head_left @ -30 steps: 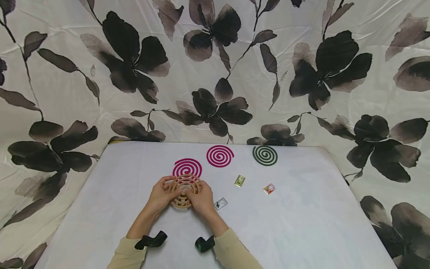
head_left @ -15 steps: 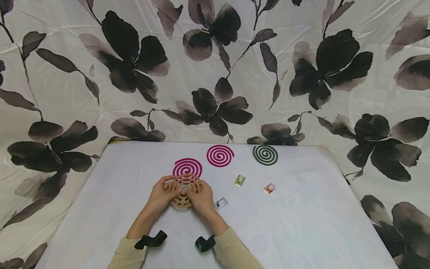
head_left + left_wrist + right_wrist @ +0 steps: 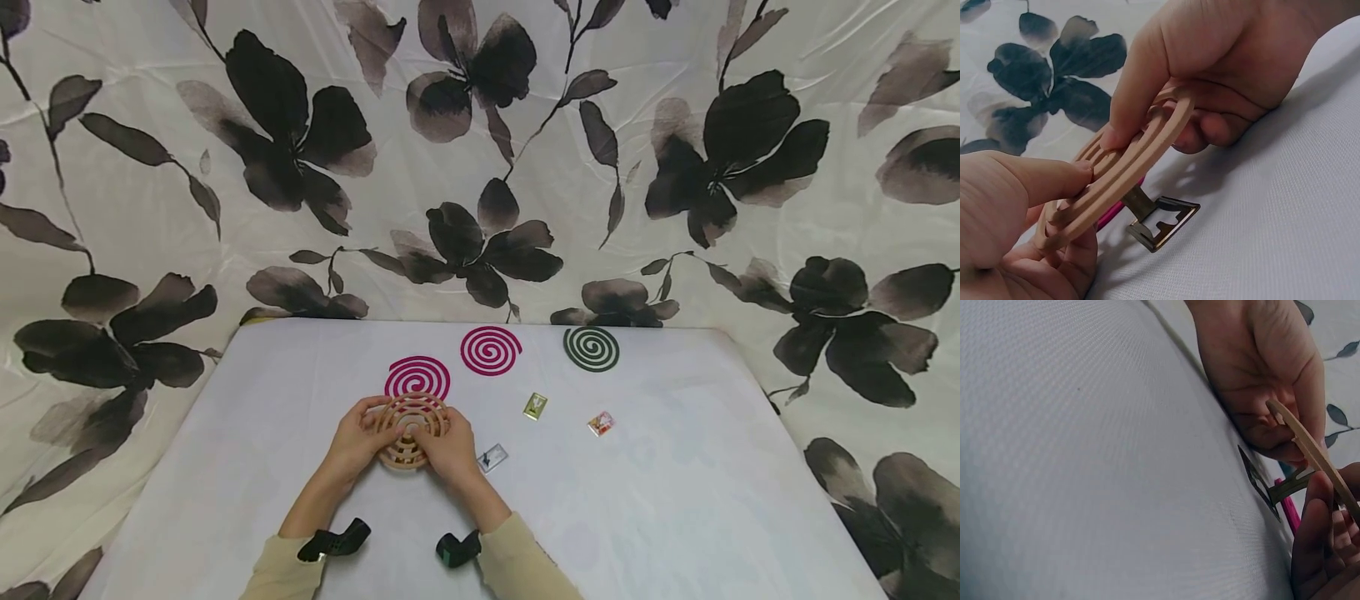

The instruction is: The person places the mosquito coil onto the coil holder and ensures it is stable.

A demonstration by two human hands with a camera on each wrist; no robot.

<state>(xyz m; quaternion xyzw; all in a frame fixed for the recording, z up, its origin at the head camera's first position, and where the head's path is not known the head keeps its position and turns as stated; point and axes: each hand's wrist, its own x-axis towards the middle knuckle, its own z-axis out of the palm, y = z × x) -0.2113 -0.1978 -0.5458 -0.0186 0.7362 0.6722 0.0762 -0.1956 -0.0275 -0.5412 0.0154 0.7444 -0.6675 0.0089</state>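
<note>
In the head view, a tan mosquito coil (image 3: 411,408) is held above the table's front-middle part. My left hand (image 3: 356,439) grips its left side, thumb across the top. On the opposite side my right hand (image 3: 452,448) holds it, its thumb also pressed near the centre. From the coil's underside a brass-coloured metal stand (image 3: 1164,223) sticks out, its squarish frame foot just off or on the cloth; I cannot tell which. In the right wrist view the coil (image 3: 1310,447) shows edge-on, with fingers curled under it.
Just behind the held coil lies a pink coil (image 3: 417,379). Farther back are another pink coil (image 3: 491,351) and a green coil (image 3: 592,348). Small flat pieces lie to the right: silvery (image 3: 492,457), gold (image 3: 535,406), red-and-white (image 3: 601,423). A floral cloth (image 3: 480,167) hangs behind the table.
Both hands keep their hold on the tan coil in nearly the same place. The whole head view has shifted slightly; the things on the table have not moved.
</note>
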